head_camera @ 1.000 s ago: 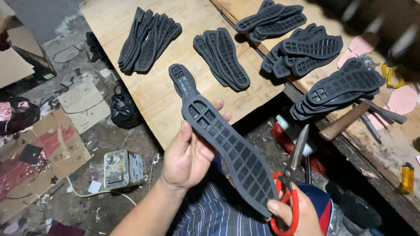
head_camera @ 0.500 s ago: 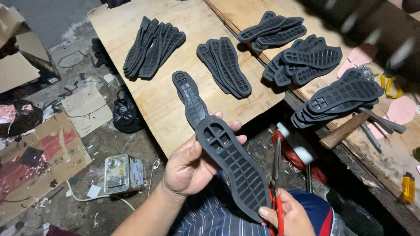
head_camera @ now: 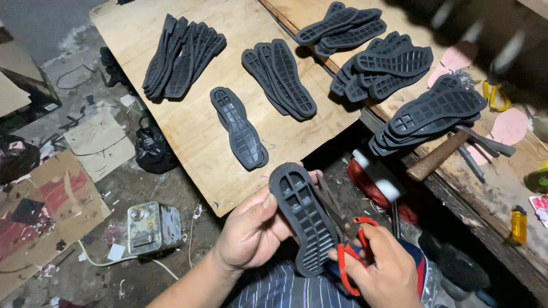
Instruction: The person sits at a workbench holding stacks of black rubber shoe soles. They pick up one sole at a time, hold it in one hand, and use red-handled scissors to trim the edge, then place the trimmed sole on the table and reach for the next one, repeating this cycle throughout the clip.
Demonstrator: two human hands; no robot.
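Head view: the left hand (head_camera: 251,231) grips a dark rubber shoe sole (head_camera: 305,219) at its edge, thumb pressed on the treaded face and fingers curled behind, just over the person's lap below the wooden board (head_camera: 194,131). The right hand (head_camera: 383,272) has its fingers through red-handled scissors (head_camera: 345,239), blades at the sole's rim. The sole looks light, flexible and grippy; it is probably best pinched near the middle to keep it from flopping.
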